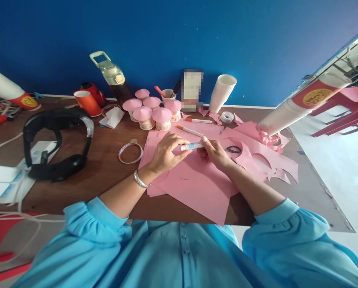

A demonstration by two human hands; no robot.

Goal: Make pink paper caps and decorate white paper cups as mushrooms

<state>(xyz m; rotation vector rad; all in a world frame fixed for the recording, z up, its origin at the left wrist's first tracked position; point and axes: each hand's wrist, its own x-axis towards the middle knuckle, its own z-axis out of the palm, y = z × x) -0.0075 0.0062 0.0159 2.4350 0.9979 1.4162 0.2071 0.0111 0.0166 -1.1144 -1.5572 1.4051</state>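
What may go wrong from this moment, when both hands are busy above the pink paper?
1. The pink paper sheet reaches the brown table's front edge, so the light-blue shirt might catch it.
2. Black loops, probably scissor handles, lie near the right hand, which could bump them.
3. The slim white-and-orange pen just beyond the left hand and the white-and-blue tube lies loose and might roll.

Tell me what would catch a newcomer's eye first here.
Probably the pink cone-topped cups, clustered toward the back of the table before the blue wall. Next, the white tube held by the left hand and right hand above pink paper, then the black headgear at the table's left.
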